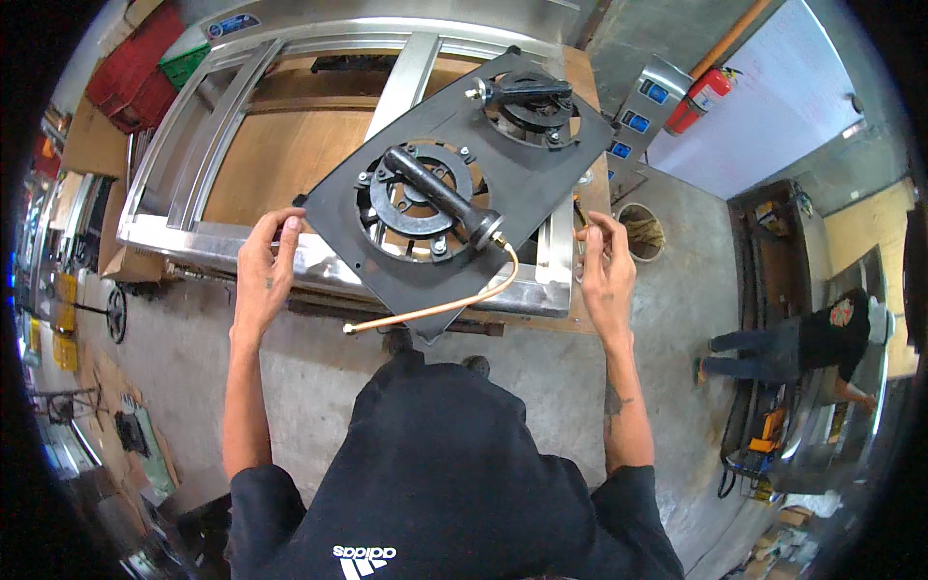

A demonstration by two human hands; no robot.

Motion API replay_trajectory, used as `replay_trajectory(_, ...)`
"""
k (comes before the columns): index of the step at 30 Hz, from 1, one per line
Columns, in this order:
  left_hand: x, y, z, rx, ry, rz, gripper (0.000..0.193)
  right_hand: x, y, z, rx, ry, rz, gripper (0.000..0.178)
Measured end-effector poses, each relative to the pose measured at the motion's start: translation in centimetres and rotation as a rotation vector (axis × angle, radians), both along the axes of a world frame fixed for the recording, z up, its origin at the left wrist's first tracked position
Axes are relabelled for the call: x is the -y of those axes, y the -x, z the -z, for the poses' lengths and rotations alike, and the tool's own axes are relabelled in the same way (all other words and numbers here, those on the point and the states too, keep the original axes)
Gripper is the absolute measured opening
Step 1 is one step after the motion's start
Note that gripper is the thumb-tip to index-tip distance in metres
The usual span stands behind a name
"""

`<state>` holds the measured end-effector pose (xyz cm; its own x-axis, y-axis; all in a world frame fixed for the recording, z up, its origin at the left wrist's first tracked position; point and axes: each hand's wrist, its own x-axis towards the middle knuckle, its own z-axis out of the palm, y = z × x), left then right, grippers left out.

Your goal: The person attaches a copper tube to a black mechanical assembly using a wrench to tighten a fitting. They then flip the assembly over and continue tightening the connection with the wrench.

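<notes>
A black two-burner stove plate lies aslant across a stainless steel frame, its near corner jutting past the frame's front edge. It carries a near burner and a far burner. From the near burner's black tube a thin copper pipe curves toward me, its end free. My left hand is at the plate's left corner, fingers bent and tips at or very near the edge; I see no grip. My right hand is off the plate, beside the frame's right end, fingers curved, apart and holding nothing visible.
Behind the frame's left end are a red crate and a green one. At the right stand a bucket and a red fire extinguisher. Farther right, another person bends over metalwork. Concrete floor surrounds me.
</notes>
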<state>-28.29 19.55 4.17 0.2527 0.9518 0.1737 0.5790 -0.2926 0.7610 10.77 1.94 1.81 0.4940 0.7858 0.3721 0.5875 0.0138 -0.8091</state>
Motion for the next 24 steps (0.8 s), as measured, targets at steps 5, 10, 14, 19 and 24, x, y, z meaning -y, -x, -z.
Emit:
replay_trajectory(5,-3.5,-1.7,1.4,-0.041,-0.281,0.064,0.024,-1.9,-0.7,2.7,-0.546,0.204,-0.022,0.045)
replay_trajectory(10,-6.7,-3.9,2.6,-0.148,-0.383,0.152,0.025,-2.9,1.4,4.2,-0.856,0.246,-0.054,0.056)
replay_trajectory(14,-8.1,-4.4,3.9,-0.19,-0.306,0.203,0.029,-4.1,2.5,5.5,-1.019,0.186,-0.125,0.055)
replay_trajectory(19,-8.9,-4.7,4.8,-0.212,-0.256,0.192,0.032,-7.2,3.3,7.5,-1.267,-0.036,-0.054,0.051)
replay_trajectory(24,-9.2,-4.4,5.0,-0.177,-0.22,0.199,0.032,-8.0,3.2,8.4,-1.317,-0.157,-0.049,0.052)
